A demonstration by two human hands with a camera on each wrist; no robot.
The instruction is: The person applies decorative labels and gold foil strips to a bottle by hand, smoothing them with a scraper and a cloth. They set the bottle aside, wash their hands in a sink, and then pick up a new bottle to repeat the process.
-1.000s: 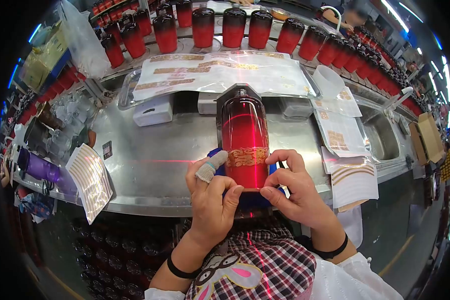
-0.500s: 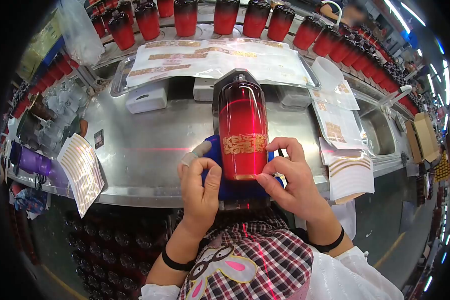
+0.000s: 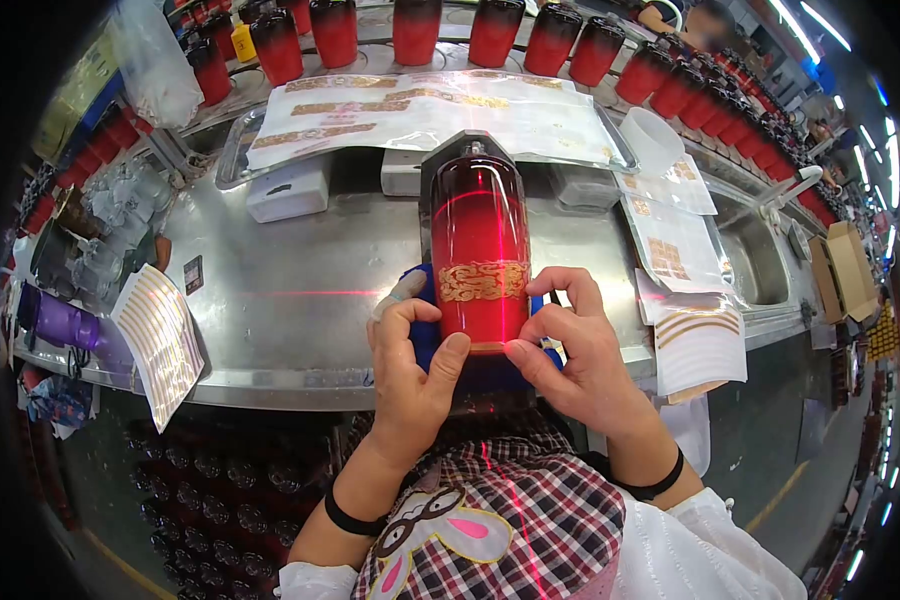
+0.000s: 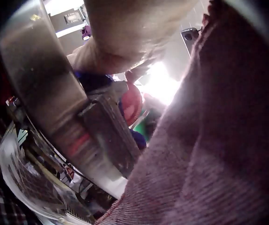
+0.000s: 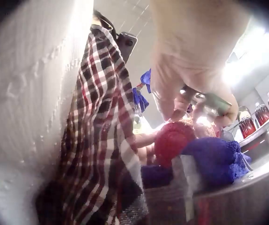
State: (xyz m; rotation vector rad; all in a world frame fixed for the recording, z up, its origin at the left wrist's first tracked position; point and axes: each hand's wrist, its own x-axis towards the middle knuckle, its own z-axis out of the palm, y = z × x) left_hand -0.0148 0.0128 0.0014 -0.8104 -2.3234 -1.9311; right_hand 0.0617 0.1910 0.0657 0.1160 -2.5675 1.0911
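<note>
A glossy bottle (image 3: 480, 228), black at the neck and red below, lies on a blue cloth (image 3: 422, 350) with its base toward the person. A gold patterned band (image 3: 482, 282) crosses its lower body. My left hand (image 3: 407, 385) holds the bottle's left side near the base, thumb at the bottom edge; a grey cover wraps one finger. Opposite it, my right hand (image 3: 582, 358) has its thumb at the base corner and curled fingers along the right side by the band. In the right wrist view the red base (image 5: 172, 143) shows below the hand.
Beyond the bottle lies a tray of gold decal sheets (image 3: 320, 150). More sheets hang over the front edge, striped ones at left (image 3: 158, 345) and right (image 3: 700, 350). Red-black bottles (image 3: 417, 32) line the back. A sink (image 3: 760, 270) is at right, a purple cup (image 3: 62, 322) at left.
The left hand came away from the bottle and the band, then returned to its left side with the thumb at the base. The right hand stayed on its side. Bottles at the back shifted.
</note>
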